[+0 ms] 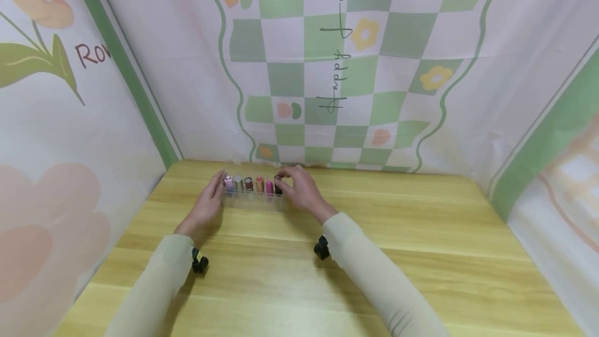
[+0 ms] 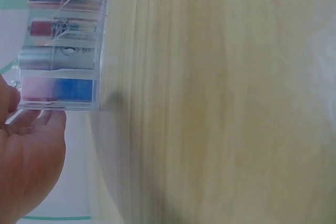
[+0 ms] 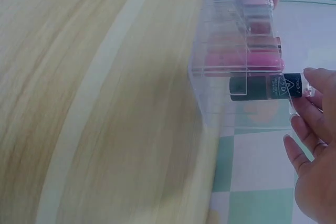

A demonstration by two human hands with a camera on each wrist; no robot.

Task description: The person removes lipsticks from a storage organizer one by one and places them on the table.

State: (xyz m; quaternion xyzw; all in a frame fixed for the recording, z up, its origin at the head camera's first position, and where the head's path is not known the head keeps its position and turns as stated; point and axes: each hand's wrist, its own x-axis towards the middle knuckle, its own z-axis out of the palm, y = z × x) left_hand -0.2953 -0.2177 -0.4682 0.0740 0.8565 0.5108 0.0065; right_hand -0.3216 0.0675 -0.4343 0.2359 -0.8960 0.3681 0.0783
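A clear lipstick organizer (image 1: 252,202) stands near the table's back edge, with a row of tubes in its slots. At its left end my left hand (image 1: 206,206) holds the side wall, with the thumb by the top of a pink and blue tube (image 2: 58,88). My right hand (image 1: 303,190) pinches the top end of a black lipstick tube (image 3: 265,86) between thumb and fingers. That tube's lower part lies inside the right-end slot, beside a bright pink tube (image 3: 244,60). A silver tube (image 2: 55,57) sits next to the pink and blue one.
The wood-grain table (image 1: 281,285) stretches forward and to the right of the organizer. A hanging cloth with green checks (image 1: 318,74) rises right behind it. Further cloth walls (image 1: 61,129) stand at the sides.
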